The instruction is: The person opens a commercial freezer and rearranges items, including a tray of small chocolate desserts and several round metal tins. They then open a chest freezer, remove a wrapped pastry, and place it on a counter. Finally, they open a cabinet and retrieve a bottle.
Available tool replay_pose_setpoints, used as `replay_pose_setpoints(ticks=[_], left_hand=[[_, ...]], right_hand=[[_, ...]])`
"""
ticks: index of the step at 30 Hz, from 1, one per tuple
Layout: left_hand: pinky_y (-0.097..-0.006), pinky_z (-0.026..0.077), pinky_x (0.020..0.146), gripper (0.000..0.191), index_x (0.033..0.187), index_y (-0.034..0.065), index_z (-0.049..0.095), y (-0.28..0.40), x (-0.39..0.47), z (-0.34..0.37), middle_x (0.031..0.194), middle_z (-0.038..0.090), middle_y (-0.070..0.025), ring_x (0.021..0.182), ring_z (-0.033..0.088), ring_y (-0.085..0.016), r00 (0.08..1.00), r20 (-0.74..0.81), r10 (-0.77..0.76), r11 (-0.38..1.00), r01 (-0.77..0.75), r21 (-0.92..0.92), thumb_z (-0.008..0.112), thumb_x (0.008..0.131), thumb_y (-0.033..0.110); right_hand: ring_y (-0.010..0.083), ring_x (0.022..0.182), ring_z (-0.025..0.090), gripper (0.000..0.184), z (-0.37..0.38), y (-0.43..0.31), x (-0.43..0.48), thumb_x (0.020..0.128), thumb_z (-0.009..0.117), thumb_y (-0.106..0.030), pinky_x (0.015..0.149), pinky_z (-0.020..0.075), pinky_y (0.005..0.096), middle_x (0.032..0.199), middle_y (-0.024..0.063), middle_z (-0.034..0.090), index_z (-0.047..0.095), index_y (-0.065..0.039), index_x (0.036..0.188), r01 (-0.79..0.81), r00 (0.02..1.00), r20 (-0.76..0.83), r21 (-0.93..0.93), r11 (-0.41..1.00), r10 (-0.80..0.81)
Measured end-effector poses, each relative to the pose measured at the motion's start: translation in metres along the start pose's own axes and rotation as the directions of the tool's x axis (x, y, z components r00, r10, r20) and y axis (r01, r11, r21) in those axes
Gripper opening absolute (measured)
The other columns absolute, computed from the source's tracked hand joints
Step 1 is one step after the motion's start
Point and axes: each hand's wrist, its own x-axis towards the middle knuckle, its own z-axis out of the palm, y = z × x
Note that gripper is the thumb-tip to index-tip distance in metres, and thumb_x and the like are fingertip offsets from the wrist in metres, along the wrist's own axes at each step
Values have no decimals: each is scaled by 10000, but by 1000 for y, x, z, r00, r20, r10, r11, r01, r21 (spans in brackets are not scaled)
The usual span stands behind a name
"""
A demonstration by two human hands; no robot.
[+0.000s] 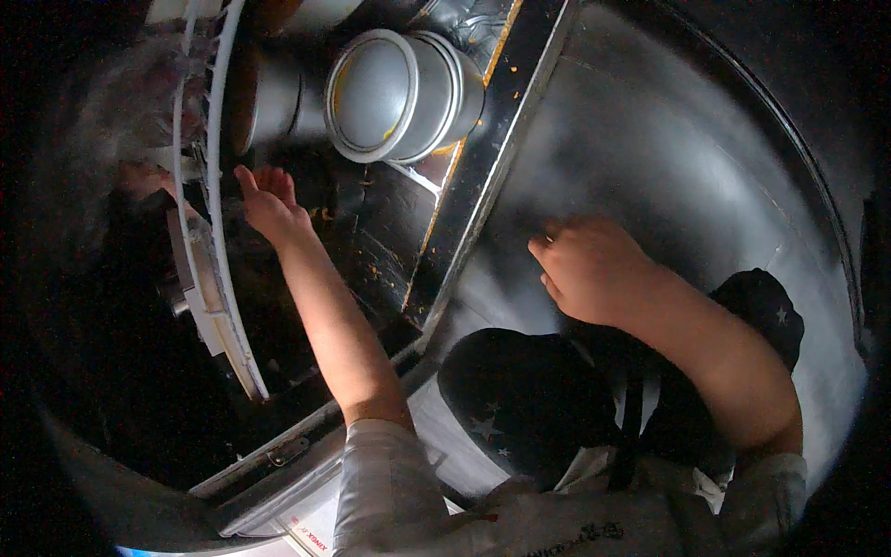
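Note:
My left hand point(270, 205) reaches over a dark, open cavity, palm turned up and fingers slightly curled, with nothing seen in it. Just left of it runs a pale curved rim point(221, 230) with a toothed edge. My right hand point(583, 268) is loosely curled above the grey floor, in front of my knees; whether it holds anything small cannot be told. A round metal container point(372, 97) with yellow stains lies beyond my left hand, its round face turned towards me. Behind the rim is a blurred, hand-like shape point(143, 179), perhaps a reflection.
A second metal container point(275, 104) stands in shadow beside the first. A dark ledge point(487, 157) with orange crumbs and a bright edge runs diagonally between cavity and floor. At the lower left, a white box point(310, 532) bears red writing.

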Motion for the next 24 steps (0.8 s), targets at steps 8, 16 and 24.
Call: replay_pose_setpoints(ticks=[8, 16, 24], left_hand=[[-315, 562, 726, 242, 938, 6, 586, 5, 49, 18, 851, 610, -89, 739, 605, -207, 954, 152, -257, 868, 297, -397, 566, 915, 246], [-377, 493, 847, 270, 1039, -1, 581, 5, 24, 7, 930, 604, -114, 931, 598, -243, 957, 222, -187, 904, 256, -342, 548, 923, 240], [-483, 396, 932, 712, 1218, 10, 484, -46, -29, -62, 1161, 501, -185, 1132, 463, -350, 814, 357, 459, -58, -373, 926, 734, 719, 452]], right_hand=[[316, 758, 620, 167, 2, 4, 1, 787, 559, -166, 704, 495, 427, 802, 146, 613, 592, -21, 863, 2, 1000, -18, -51, 999, -3], [309, 786, 624, 183, 5, 5, 0, 796, 556, -168, 740, 488, 422, 819, 146, 615, 596, -19, 894, -31, 999, 34, 61, 998, 29], [316, 794, 623, 207, 6, 8, 2, 795, 565, -172, 753, 488, 437, 828, 150, 620, 579, -11, 924, 20, 1000, -4, 40, 999, -20]])
